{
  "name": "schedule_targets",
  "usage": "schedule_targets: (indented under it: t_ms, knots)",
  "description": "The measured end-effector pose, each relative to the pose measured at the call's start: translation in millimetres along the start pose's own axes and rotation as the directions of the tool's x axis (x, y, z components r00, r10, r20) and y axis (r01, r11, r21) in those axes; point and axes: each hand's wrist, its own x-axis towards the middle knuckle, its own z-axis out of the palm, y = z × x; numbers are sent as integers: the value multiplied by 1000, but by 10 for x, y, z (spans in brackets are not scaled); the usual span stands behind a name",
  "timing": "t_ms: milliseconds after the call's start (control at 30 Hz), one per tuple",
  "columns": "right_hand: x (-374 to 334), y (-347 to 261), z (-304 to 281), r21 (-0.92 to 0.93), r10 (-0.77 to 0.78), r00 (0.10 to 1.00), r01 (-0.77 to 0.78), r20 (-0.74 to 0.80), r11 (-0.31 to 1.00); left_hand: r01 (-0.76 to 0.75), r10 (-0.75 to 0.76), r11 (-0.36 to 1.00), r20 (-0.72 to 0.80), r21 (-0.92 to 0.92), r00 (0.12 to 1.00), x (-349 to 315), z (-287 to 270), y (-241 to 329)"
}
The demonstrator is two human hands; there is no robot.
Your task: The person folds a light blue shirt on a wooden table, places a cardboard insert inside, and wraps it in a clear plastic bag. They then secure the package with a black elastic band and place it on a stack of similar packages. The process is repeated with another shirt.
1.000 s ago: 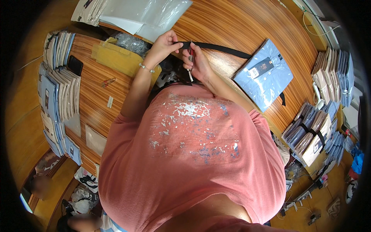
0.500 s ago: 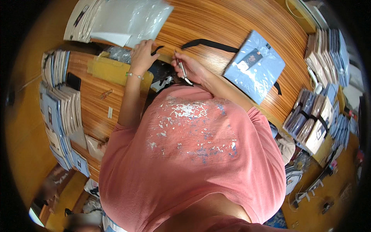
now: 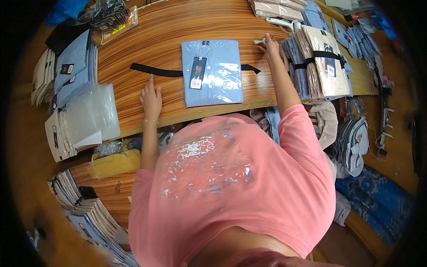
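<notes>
A folded blue shirt (image 3: 224, 82) in clear plastic, with a dark hang tag (image 3: 198, 73), lies flat on the wooden table. A black strap (image 3: 156, 70) passes under it, its ends showing on either side. My left hand (image 3: 152, 99) is open at the table's front edge, fingers extended just below the strap's left end and apart from the shirt. At the right of the table, my right hand (image 3: 270, 48) closes on small metal scissors (image 3: 259, 42), mostly covered by the fingers.
Strapped bundles of packed shirts (image 3: 327, 62) stand right of my right arm, below a white-handled tool (image 3: 281, 22). Left are blue shirt stacks (image 3: 73, 66) and clear plastic bags (image 3: 91, 113). A wooden side table (image 3: 104, 189) holds more shirt stacks (image 3: 95, 218).
My view has turned left, and I face the shirt squarely. My left hand has let go of a short black piece and opened near the strap. My right hand has reached out to the right with the scissors.
</notes>
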Motion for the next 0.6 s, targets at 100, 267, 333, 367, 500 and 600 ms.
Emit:
schedule_targets:
  t_ms: [100,267,333,367,500,600]
  knots:
    - [531,472,-344,-50,-236,959,246,157,968,-128,127,992,-89,-9,988,303,10,-7]
    - [87,485,18,-767,-503,742,604,443,216,-192,211,942,-41,274,977,508,15,-245]
    - [360,451,14,-815,-538,686,580,490,-3,-160,158,948,29,275,987,591,-2,-141]
    - [505,422,-10,-840,-576,697,542,427,33,-137,131,959,43,246,990,623,-37,-50]
    - [442,412,-102,-805,-609,644,593,463,15,24,-65,949,122,313,990,617,-185,75]
    - [-639,207,-285,-665,-350,613,746,708,-39,-210,285,910,-173,356,943,399,-184,-313]
